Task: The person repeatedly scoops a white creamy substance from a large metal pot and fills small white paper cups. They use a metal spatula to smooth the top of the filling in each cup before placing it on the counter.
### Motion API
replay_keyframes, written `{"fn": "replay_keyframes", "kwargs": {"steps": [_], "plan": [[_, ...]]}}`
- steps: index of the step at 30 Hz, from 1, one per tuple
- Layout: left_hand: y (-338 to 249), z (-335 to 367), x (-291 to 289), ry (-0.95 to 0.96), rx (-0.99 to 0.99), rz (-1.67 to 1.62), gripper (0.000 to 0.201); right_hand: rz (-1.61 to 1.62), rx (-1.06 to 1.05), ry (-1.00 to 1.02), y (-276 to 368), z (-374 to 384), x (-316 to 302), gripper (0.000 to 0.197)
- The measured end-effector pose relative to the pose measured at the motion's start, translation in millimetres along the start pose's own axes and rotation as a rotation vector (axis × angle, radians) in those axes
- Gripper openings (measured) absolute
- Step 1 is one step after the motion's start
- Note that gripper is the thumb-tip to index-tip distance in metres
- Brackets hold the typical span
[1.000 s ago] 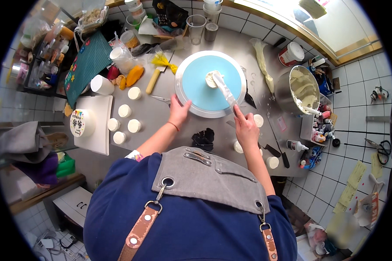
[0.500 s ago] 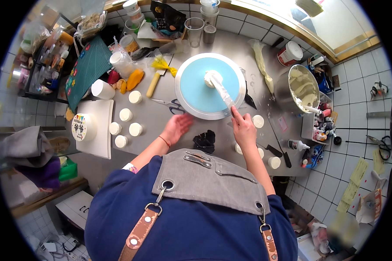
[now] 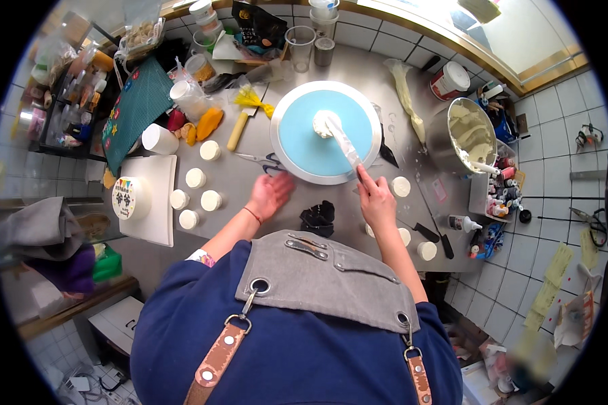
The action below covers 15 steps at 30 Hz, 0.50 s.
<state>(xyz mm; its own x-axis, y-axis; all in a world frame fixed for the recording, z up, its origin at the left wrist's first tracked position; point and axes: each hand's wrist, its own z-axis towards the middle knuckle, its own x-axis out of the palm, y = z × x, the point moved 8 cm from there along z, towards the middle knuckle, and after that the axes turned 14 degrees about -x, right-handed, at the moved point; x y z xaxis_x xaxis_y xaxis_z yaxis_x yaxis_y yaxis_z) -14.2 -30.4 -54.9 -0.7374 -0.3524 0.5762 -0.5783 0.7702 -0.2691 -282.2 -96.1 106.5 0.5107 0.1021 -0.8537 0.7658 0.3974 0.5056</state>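
My right hand (image 3: 378,204) is closed round the handle of an icing spatula (image 3: 347,150). Its cream-smeared blade reaches up and left, its tip lying over a small white-frosted cake (image 3: 321,127). That cake stands in the middle of a cake turntable (image 3: 298,148) with a blue top and a silvery rim. Below the turntable's lower left edge, my left hand (image 3: 271,196) is held open and empty, its fingers apart and slightly blurred. Scissors (image 3: 267,160) with dark handles lie just beyond it. A crumpled black cloth (image 3: 317,219) rests between my hands.
Several small white cakes (image 3: 195,178) stand left; others sit around my right forearm. A decorated cake (image 3: 130,198) sits on a white board (image 3: 161,219). At right are a metal bowl of cream (image 3: 446,145), a filled piping bag (image 3: 408,101) and black-handled tools (image 3: 446,247).
My left hand has drawn slightly left, away from the turntable. The spatula's tip has shifted a little left on the small cake, while my right hand stays nearly in place.
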Motion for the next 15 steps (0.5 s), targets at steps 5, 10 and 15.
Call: {"fn": "replay_keyframes", "kwargs": {"steps": [5, 10, 15], "plan": [[6.6, -9.4, 20.4, 0.095, -0.180, 0.019, 0.058, -0.019, -0.004, -0.012, -2.7, 1.2, -2.7, 0.045], [-8.7, 5.0, -0.9, 0.082, -0.004, -0.029, 0.058, -0.006, -0.003, -0.005, -4.4, 2.3, -3.2, 0.045], [-11.6, 6.2, -0.6, -0.043, 0.001, -0.023, 0.060, -0.010, 0.004, 0.004, -5.6, 3.8, -4.3, 0.044]]}}
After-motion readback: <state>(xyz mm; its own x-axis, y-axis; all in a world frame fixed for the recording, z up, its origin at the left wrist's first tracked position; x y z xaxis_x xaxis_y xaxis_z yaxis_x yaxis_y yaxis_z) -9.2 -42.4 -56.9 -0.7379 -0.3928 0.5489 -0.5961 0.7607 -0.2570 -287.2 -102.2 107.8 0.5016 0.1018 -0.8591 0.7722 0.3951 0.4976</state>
